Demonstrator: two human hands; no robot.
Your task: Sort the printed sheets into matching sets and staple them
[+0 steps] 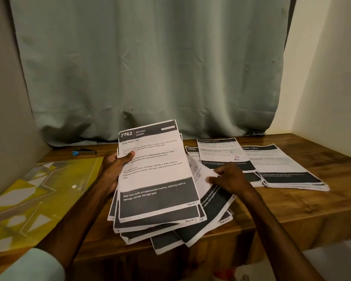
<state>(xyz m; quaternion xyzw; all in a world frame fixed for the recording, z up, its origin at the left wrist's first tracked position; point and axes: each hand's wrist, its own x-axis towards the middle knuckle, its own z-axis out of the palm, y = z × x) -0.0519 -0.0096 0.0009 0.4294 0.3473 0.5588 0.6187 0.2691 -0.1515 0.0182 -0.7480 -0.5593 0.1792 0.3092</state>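
My left hand (115, 169) grips the left edge of a bundle of printed sheets (156, 175), thumb on top; the top page reads "2762 KITCHEN, Wipe Wall Tiles". The bundle tilts up over a loose, fanned heap of sheets (207, 224) at the table's front edge. My right hand (229, 179) pinches the edge of a loose sheet (201, 173) just right of the bundle. Two sorted piles lie to the right: a middle pile (221, 153) headed "DRESSING TABLE" and a far-right pile (282, 165). A stapler (85, 152) with a blue tip lies at the back left.
The wooden table (282, 209) ends close in front of me. A yellow patterned mat (28, 195) covers its left side. A grey-green curtain (150, 67) hangs behind, a grey panel (6, 118) stands at left and a pale wall (332, 78) at right.
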